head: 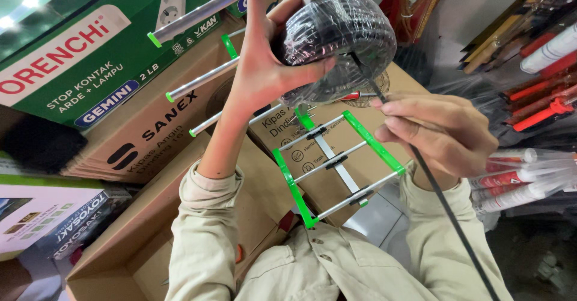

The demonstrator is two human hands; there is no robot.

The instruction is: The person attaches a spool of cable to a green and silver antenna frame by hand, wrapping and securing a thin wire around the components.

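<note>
A: Step in hand?

B: Unwinding, by the look of it. Left hand (264,66) clamped around the cable coil (339,39), thumb across its front, fingers behind. Coil black, wrapped in clear film, held up at the top end of the antenna (327,156).

A: Right hand?

B: Right hand (433,132) to the right of the coil and a little lower, grip pinched shut on the loose cable end (445,205). Cable running taut from the coil through the fingers, then off down to the bottom right.

A: Antenna itself?

B: Below the coil, between both forearms. Silver rods, green end caps and green side bars. Cannot tell what carries its weight; no hand seen closed on it.

A: Surroundings?

B: Cardboard boxes (144,138) behind and left of the coil, red tools in sleeves (541,108) to its right.

A: Next move?

B: Judged only: more cable drawn away from the coil, left grip firm enough to stop the film-wrapped bundle turning or slipping. Care needed to keep the cable clear of the rods below the coil.
</note>
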